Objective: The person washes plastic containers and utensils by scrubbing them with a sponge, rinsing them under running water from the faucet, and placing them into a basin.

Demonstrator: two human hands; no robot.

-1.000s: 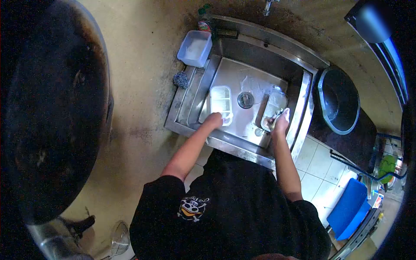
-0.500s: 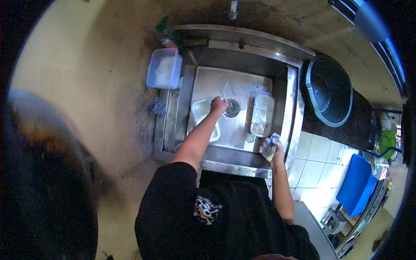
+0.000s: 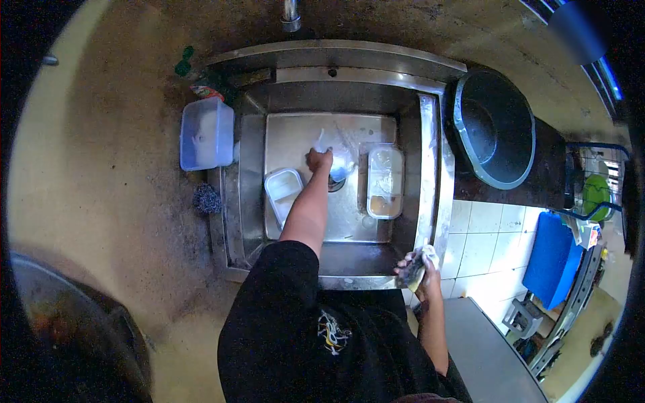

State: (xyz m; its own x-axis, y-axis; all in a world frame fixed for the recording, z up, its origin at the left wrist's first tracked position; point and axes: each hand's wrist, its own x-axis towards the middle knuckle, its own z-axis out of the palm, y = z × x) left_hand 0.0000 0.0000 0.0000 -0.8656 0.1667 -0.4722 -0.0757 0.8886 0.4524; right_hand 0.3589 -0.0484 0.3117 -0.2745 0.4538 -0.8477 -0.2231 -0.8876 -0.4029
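Note:
My left hand [image 3: 320, 160] reaches into the steel sink [image 3: 336, 232], fingers closed. A pale whitish piece [image 3: 321, 140] shows just past the fingers, and a shiny clear-looking thing [image 3: 344, 163] lies beside them over the drain [image 3: 336, 185]; their kinds cannot be made out. My right hand [image 3: 423, 279], over the sink's front right corner, grips a soapy sponge [image 3: 416, 270], dark and yellowish. To the left of my left forearm is a white divided food container [image 3: 285, 185]. A second rectangular container [image 3: 385, 183], clear-looking with some liquid in it, lies on the right of the basin.
Left of the sink stand a translucent plastic tub [image 3: 207, 134] with white content and a dark scouring pad [image 3: 207, 199]. A tap [image 3: 291, 17] hangs above the back ledge. A large dark basin [image 3: 497, 127] stands at the right, with a blue box [image 3: 552, 262] beyond.
The view has shifted, so the sink sits further left. My left hand has moved right and back towards the drain, with the pale piece now showing. My right hand has drawn nearer my body.

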